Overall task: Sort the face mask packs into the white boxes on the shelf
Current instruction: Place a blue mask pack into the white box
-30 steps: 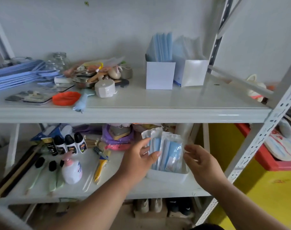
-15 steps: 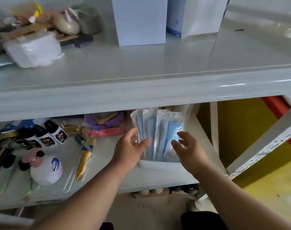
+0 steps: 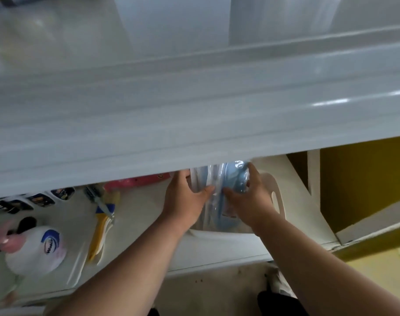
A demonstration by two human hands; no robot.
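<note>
Still early: gripped the face mask packs [image 3: 219,192] in the bin [image 3: 272,190] with left hand [image 3: 185,199] and right hand [image 3: 246,201] (white boxes unseen), none sorted.

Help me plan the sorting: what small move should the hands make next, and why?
Probably lift a pack up out of the white bin: both the left hand and right hand already grip the face mask packs standing in it.

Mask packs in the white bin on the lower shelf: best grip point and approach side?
Grip the face mask packs across their flat outer faces at mid-height, as the left hand and right hand do, coming from the open front. They stand upright on edge in the white bin, and the upper shelf overhangs their tops, probably blocking a straight top approach.
</note>
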